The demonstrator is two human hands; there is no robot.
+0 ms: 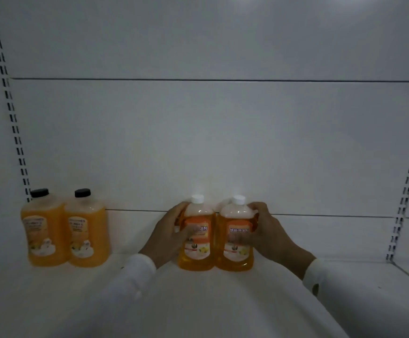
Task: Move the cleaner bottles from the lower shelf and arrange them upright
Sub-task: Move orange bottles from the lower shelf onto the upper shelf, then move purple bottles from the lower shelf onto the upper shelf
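White shelf (52, 301) — my left hand (168, 236) grips left white-capped bottle (196, 237), right hand (269, 234) grips right white-capped bottle (236, 240) labelled 地板清洁剂 — both upright, touching.

A dim white metal shelf (52, 301) runs under a pale panelled back wall (210, 142) crossed by thin horizontal seams, with slotted white uprights (10, 106) at both sides.

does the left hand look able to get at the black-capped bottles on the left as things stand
Probably yes, once it lets go: the left hand grips a white-capped bottle, and only bare shelf lies between it and the nearest black-capped bottle.
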